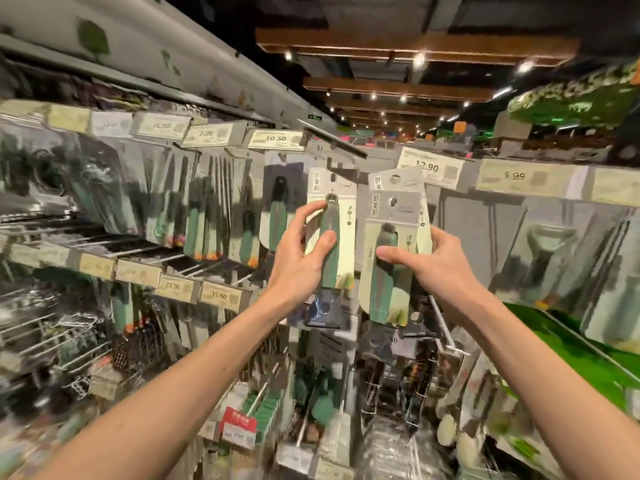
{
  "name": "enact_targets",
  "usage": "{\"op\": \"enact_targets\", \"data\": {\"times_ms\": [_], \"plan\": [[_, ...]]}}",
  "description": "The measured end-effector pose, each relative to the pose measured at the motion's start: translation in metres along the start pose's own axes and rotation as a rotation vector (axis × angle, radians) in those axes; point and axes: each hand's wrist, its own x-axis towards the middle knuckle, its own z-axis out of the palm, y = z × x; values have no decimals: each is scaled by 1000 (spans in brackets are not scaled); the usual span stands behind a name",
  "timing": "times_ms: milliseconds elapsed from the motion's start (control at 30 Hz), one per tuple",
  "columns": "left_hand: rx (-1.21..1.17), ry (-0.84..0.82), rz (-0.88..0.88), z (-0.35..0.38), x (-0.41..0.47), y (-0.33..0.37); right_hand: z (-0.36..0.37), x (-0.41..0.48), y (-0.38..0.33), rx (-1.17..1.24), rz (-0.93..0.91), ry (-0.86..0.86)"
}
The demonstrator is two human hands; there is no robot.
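Two carded kitchen tools with green handles are in front of me at a store display. My left hand (301, 251) grips the left package (341, 209), thumb on its green handle, fingers around the card's left edge; this card hangs at a black peg hook (341, 168). My right hand (433, 258) holds a small stack of the same packages (398, 216), thumb across the front handle, fingers behind. That stack is tilted slightly and sits just right of the hook.
Rows of peg hooks carry similar green-handled utensils (204, 220) to the left, with price tags (275, 138) above. More price labels (429, 168) and packaged goods (540, 251) fill the right. Lower pegs (426, 368) and a green surface (568, 344) lie below.
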Motion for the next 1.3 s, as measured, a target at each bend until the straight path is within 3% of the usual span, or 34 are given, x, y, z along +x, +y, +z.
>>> {"op": "enact_targets", "data": {"times_ms": [167,633,833,1067,1300], "plan": [[46,62,39,-1,21,-15,9,12,6,-7,-26,-39],[4,-3,198,-13,48,-32,40,17,6,-16,-75,48],[53,-68,62,-11,57,-37,47,17,4,-19,-77,67],[273,-203,-106,-6,67,-25,51,19,4,-45,-64,83],[304,-288,-138,1,70,-31,51,16,4,-56,-49,92]]}}
